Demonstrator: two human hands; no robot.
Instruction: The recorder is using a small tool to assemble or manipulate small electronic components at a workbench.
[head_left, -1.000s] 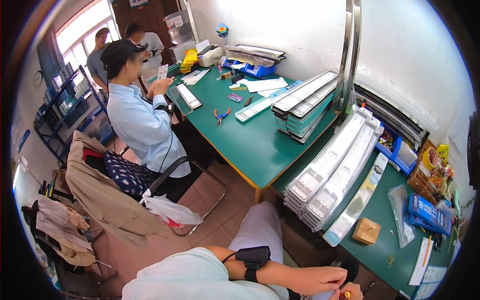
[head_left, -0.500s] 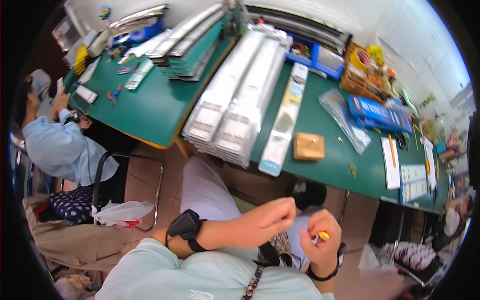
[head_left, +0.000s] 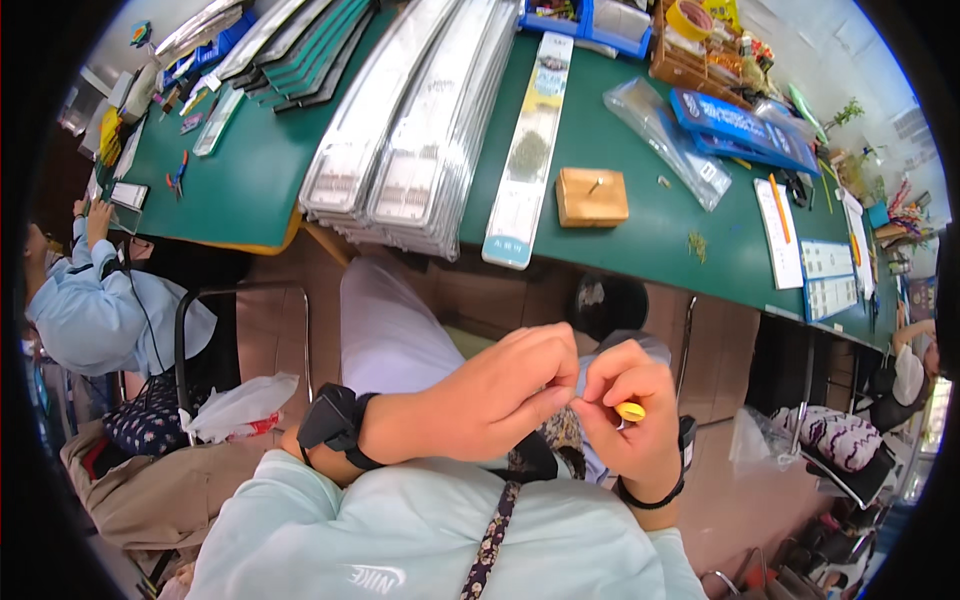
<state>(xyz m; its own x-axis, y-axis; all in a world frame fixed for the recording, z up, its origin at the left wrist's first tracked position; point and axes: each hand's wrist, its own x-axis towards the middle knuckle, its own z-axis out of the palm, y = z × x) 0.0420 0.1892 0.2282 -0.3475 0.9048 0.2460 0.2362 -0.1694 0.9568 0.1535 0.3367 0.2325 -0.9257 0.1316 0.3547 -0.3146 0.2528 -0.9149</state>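
Note:
In front of my chest, my left hand (head_left: 515, 385) and my right hand (head_left: 640, 425) meet at the fingertips. The left thumb and forefinger are pinched together, and whatever sits between them is too small to make out. A rounded yellow end of a slim object (head_left: 630, 411) sticks out from the curled fingers of my right hand; the rest of it is hidden. On the table beyond lies a wooden block (head_left: 592, 197) with a small metal piece standing in its top. Beside that block is a long printed strip (head_left: 530, 150) with a pale blue near end.
Stacked long clear packages (head_left: 420, 170) rise left of the strip on the green table (head_left: 640, 235). Clear plastic sleeves (head_left: 668, 140), blue packages (head_left: 740, 130) and a notepad with an orange pencil (head_left: 780, 235) lie right. A seated person (head_left: 110, 310) works at far left.
The view has tipped downward, so the table things sit higher in the picture. My two hands have come together, with fingertips now touching or nearly so.

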